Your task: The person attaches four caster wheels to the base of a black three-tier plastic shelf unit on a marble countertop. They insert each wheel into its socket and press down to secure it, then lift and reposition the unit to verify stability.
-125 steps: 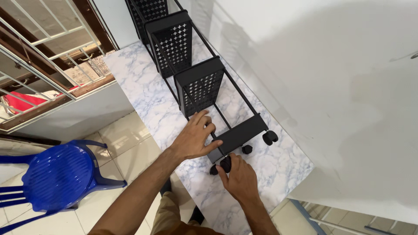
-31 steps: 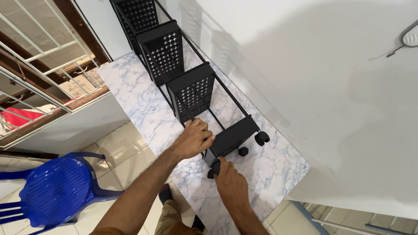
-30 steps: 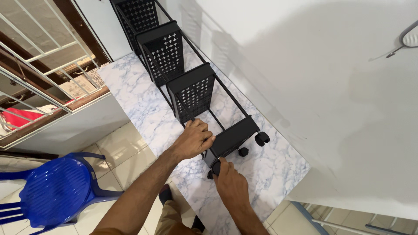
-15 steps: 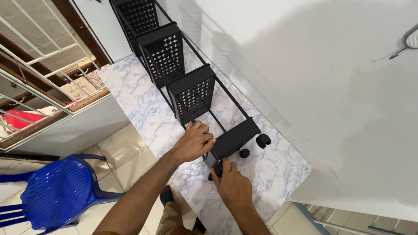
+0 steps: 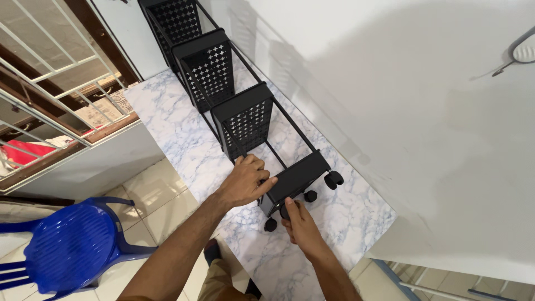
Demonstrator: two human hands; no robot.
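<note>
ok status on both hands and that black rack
Left hand gripping the black rack frame at its base end. Right hand on a caster wheel under the base. Rack lies flat on the marble tabletop. Nothing in the way.

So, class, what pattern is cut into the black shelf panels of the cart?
Rows of small plus-shaped holes in the black shelf panels, clearest in the head view.

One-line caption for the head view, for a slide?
Left hand steadies a black cart lying on a marble table; right hand grips a caster.
</note>
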